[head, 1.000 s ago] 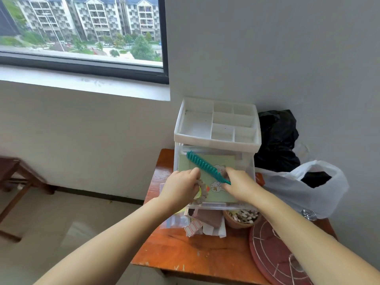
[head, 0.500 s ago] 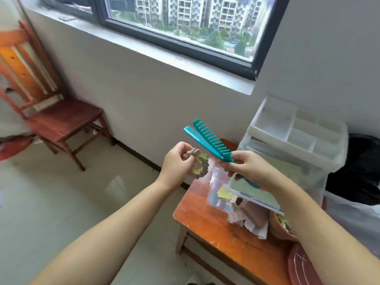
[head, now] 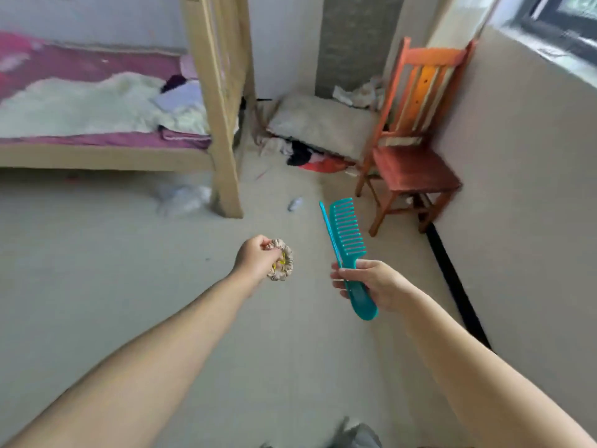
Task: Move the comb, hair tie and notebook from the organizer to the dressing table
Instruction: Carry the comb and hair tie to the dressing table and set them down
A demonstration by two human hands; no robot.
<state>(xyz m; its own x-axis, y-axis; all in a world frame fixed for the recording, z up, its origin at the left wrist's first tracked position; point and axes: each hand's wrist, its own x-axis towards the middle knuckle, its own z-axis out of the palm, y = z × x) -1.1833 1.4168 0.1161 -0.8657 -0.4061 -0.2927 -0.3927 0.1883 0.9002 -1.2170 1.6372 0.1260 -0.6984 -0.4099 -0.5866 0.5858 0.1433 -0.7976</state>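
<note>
bare pale floor (head: 97, 286) across most of the view, a bit blurred. bed (head: 106, 147) at upper left w/ pink sheet and white fluffy blanket (head: 80, 105), wooden post (head: 223, 124) standing at its near corner. red-orange chair (head: 410, 150) at upper right against the wall, grey cushion (head: 323, 124) and a heap of clothes (head: 310, 156) on the floor just beside it. window (head: 568, 17) corner at top right. small scraps of litter on floor near the post, too blurred to tell what.

left hand (head: 255, 258) out in front at mid-frame, fingers pinched shut on hair tie (head: 282, 263), a beige scrunchie w/ yellow bits, hanging at the fingertips over the floor.

right hand (head: 371, 282) near it to the right, closed round the handle of comb (head: 347, 253); teal, wide teeth pointing right, head tilted up and away toward the chair, handle end sticking out below the palm. comb and tie apart, not touching.

both forearms bare, stretching in from the bottom corners. notebook, organizer and table not in view.
</note>
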